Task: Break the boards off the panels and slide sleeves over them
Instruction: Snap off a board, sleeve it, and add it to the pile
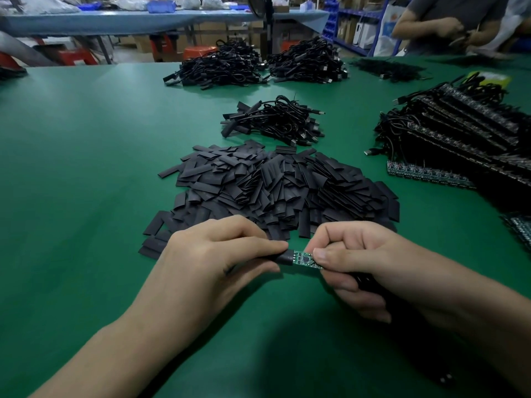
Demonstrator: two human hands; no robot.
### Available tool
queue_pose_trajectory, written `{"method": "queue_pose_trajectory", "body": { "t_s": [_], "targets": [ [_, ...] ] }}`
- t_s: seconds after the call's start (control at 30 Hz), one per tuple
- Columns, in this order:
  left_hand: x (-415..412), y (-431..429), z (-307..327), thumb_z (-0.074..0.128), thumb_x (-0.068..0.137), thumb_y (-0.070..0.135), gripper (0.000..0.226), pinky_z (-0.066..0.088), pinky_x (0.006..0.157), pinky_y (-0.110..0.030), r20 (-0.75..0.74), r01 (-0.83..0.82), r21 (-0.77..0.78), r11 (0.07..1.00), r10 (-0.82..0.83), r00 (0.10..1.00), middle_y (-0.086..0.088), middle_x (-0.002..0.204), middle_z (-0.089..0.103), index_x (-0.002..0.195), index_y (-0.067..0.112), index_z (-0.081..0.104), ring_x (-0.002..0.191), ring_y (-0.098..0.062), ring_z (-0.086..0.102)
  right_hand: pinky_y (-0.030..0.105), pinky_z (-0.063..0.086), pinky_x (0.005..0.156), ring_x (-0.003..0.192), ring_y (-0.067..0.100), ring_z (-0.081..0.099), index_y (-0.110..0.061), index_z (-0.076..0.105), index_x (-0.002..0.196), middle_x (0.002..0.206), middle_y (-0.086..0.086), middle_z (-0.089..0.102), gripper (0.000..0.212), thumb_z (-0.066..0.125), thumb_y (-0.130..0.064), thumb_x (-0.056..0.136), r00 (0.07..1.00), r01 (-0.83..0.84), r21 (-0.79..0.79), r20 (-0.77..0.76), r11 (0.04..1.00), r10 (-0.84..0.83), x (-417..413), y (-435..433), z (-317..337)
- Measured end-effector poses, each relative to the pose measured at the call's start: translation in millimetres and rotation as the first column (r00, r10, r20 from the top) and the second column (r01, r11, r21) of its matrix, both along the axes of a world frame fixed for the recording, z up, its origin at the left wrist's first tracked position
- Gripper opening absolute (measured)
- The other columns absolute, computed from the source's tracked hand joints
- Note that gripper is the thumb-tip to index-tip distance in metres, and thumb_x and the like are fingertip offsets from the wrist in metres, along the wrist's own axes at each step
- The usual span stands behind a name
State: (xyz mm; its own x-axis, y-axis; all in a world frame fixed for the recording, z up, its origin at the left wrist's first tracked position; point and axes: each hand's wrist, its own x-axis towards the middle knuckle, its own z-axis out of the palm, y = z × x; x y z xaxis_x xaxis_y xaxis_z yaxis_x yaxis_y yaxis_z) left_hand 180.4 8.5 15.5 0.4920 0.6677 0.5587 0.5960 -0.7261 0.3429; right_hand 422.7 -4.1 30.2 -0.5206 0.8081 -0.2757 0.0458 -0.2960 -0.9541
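Note:
A small green circuit board (305,259) is held between both hands just above the green table. My left hand (212,262) pinches a black sleeve (283,257) whose open end covers the board's left end. My right hand (362,265) pinches the board's right end, and a black cable (373,285) runs back under its palm. Just beyond the hands lies a big heap of flat black sleeves (281,185). Panels of boards with cables attached (459,139) are stacked at the right.
A small pile of sleeved cables (275,119) lies behind the sleeve heap, and two larger cable piles (258,64) sit near the table's far edge. Another person (454,21) stands at the far right corner. The green table (86,168) stretches left.

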Motion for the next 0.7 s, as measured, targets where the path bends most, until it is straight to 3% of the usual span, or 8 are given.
{"method": "queue_pose_trajectory", "body": {
  "t_s": [0.3, 0.5, 0.7],
  "targets": [
    [1.0, 0.9, -1.4, 0.071, 0.087, 0.044, 0.025, 0.045, 0.078, -0.009, 0.076, 0.028, -0.179, 0.984, -0.014, 0.997, 0.022, 0.094, 0.066, 0.105, 0.029, 0.079, 0.086, 0.006, 0.064, 0.019, 0.034, 0.033, 0.035, 0.013, 0.034, -0.011, 0.056, 0.092, 0.056, 0.002, 0.045, 0.011, 0.056, -0.013, 0.103, 0.993, -0.023, 0.136, 0.122, 0.99, 0.006, -3.1, -1.6, -2.0],
    [0.0, 3.8, -5.1, 0.072, 0.086, 0.045, 0.023, 0.048, 0.077, -0.013, 0.077, 0.037, -0.235, 0.971, -0.019, 0.997, 0.023, 0.095, 0.066, 0.103, 0.033, 0.078, 0.087, 0.003, 0.066, 0.018, 0.035, 0.034, 0.035, 0.011, 0.037, -0.009, 0.053, 0.096, 0.056, 0.001, 0.045, 0.011, 0.058, -0.016, 0.103, 0.99, -0.062, 0.123, 0.134, 0.99, 0.045, -2.2, -1.8, -1.9],
    [2.0, 2.1, -5.6, 0.075, 0.084, 0.044, 0.021, 0.052, 0.076, -0.02, 0.034, 0.024, -0.182, 0.983, -0.018, 0.999, 0.024, 0.095, 0.064, 0.104, 0.036, 0.076, 0.087, 0.005, 0.064, 0.017, 0.034, 0.034, 0.036, 0.011, 0.037, -0.007, 0.051, 0.097, 0.056, 0.0, 0.045, 0.009, 0.055, -0.012, 0.104, 0.983, -0.065, 0.13, 0.18, 0.989, 0.041, -2.2, -2.0, -1.7]
  ]
}}
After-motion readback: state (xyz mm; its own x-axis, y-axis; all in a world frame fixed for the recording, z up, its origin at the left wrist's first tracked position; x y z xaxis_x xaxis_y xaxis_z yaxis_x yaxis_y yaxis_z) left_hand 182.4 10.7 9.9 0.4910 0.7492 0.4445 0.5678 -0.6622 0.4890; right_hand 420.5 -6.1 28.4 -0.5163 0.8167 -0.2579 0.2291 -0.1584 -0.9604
